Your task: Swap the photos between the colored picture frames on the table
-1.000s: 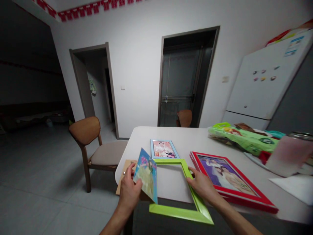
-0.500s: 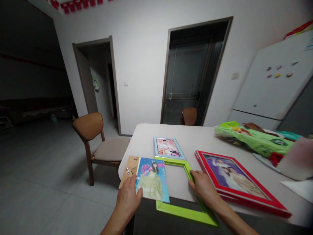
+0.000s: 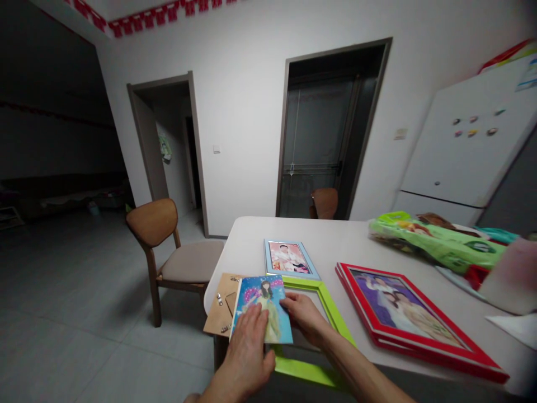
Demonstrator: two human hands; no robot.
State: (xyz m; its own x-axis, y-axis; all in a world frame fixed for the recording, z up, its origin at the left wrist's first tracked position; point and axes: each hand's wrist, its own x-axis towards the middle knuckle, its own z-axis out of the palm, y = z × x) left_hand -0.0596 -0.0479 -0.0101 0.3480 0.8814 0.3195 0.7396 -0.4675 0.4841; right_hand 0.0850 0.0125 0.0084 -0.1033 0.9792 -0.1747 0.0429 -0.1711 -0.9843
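Observation:
A photo of a figure in a pale green dress on blue lies across the left side of a light-green picture frame. My left hand rests with its fingers stretched flat over the photo's lower left part. My right hand grips the photo's right edge between thumb and fingers, above the frame's opening. Partly under the photo's left side is a brown backing board with small metal clips. Part of the green frame is hidden by my hands and the photo.
A blue framed picture lies beyond the green frame on the white table. Red picture frames are stacked to the right. Behind them sit green plastic packaging and a pinkish container. A chair stands left.
My right hand has left the green frame's right side and taken hold of the photo's right edge. My left hand has slid from the photo's left edge onto its face.

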